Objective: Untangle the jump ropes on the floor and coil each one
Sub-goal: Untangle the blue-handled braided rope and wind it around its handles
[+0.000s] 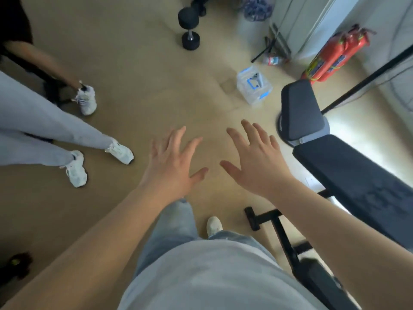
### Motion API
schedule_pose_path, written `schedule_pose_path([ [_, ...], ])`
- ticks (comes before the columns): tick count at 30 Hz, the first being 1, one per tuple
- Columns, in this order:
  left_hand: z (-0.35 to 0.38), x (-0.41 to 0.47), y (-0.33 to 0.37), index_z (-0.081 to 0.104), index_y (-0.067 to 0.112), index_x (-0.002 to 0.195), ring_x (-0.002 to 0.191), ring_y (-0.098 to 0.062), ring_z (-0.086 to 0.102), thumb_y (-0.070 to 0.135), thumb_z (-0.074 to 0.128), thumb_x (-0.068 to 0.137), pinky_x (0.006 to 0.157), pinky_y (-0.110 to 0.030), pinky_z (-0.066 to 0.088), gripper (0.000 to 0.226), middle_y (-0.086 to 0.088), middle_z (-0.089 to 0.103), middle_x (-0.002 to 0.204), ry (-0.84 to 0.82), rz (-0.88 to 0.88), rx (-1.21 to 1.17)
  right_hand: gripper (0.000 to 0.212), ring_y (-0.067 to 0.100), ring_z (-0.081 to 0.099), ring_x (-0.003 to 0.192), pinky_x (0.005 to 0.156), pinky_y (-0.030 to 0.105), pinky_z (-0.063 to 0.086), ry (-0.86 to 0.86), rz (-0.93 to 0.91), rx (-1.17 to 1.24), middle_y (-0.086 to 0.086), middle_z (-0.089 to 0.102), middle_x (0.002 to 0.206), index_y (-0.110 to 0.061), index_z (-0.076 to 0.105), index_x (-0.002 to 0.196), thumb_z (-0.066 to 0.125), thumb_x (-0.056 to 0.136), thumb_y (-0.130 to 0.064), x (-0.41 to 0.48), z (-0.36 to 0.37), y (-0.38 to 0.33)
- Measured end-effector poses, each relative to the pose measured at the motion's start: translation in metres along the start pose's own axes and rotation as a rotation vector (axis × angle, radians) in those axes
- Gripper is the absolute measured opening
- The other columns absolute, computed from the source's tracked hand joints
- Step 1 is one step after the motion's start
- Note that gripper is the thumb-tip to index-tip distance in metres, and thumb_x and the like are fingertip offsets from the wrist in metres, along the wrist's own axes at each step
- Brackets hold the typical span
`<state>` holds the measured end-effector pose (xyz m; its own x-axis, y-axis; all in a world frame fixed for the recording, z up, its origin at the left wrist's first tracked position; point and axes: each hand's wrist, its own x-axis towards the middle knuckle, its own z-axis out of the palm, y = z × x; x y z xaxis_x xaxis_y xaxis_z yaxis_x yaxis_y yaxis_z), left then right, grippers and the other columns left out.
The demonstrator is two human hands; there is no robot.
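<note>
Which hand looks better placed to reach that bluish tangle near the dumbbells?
Probably the right hand: open, empty, and on the side of the bluish tangle. The left hand is equally free but farther.

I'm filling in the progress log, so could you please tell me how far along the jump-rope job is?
Done: nothing that shows; no coiled rope is in view on the floor. In hand: nothing; the left hand and right hand are both open, fingers spread, above the floor. Left: all of it, untangling and coiling. A blurred bluish heap by the wall might be ropes, but I cannot tell.
</note>
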<state>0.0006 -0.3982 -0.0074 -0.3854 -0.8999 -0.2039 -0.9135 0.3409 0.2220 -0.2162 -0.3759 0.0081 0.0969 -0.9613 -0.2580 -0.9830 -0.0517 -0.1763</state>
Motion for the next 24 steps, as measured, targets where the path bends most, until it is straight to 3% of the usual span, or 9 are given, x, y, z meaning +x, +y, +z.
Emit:
schedule_pose_path([
  [6, -0.035, 0.151, -0.075, 0.029, 0.031, 0.153, 0.143, -0.032, 0.029, 0.068, 0.05, 0.088, 0.111, -0.049, 0.032, 0.078, -0.007, 0.021, 0.161, -0.013, 0.059, -0.016, 0.08, 0.034, 0.01, 0.153, 0.118, 0.056, 0.024, 0.006, 0.094, 0.048, 0.009, 0.008, 0.167, -0.032, 0.014, 0.157, 0.043, 0.092, -0.067, 0.155, -0.024, -0.009],
  [12, -0.09, 0.309, -0.149, 0.024, 0.026, 0.156, 0.145, -0.033, 0.024, 0.066, 0.049, 0.087, 0.11, -0.049, 0.034, 0.084, -0.011, 0.02, 0.16, -0.053, 0.157, 0.001, 0.08, 0.032, 0.01, 0.153, 0.119, 0.053, 0.022, 0.011, 0.21, 0.09, 0.007, 0.01, 0.167, -0.034, 0.014, 0.157, 0.045, 0.092, -0.067, 0.304, -0.069, -0.02],
  [16, -0.121, 0.401, -0.172, 0.03, 0.024, 0.154, 0.141, -0.034, 0.029, 0.068, 0.043, 0.083, 0.107, -0.049, 0.039, 0.084, -0.012, 0.026, 0.157, -0.079, 0.21, 0.024, 0.08, 0.032, 0.01, 0.153, 0.12, 0.051, 0.022, 0.043, 0.272, 0.135, 0.007, 0.011, 0.167, -0.033, 0.016, 0.157, 0.046, 0.09, -0.067, 0.388, -0.099, -0.01],
  [21, -0.145, 0.521, -0.183, 0.019, 0.027, 0.154, 0.146, -0.031, 0.02, 0.073, 0.034, 0.084, 0.114, -0.048, 0.032, 0.085, -0.009, 0.018, 0.16, -0.108, 0.243, 0.029, 0.079, 0.034, 0.015, 0.152, 0.117, 0.052, 0.027, 0.039, 0.284, 0.158, 0.008, 0.015, 0.165, -0.031, 0.019, 0.157, 0.05, 0.091, -0.064, 0.496, -0.127, 0.025],
  [24, -0.158, 0.6, -0.183, 0.02, 0.026, 0.155, 0.146, -0.031, 0.019, 0.069, 0.042, 0.086, 0.116, -0.047, 0.027, 0.085, -0.011, 0.018, 0.16, -0.093, 0.233, 0.024, 0.079, 0.034, 0.018, 0.151, 0.117, 0.055, 0.027, 0.037, 0.26, 0.156, 0.009, 0.016, 0.165, -0.03, 0.02, 0.157, 0.049, 0.091, -0.064, 0.57, -0.142, 0.058],
])
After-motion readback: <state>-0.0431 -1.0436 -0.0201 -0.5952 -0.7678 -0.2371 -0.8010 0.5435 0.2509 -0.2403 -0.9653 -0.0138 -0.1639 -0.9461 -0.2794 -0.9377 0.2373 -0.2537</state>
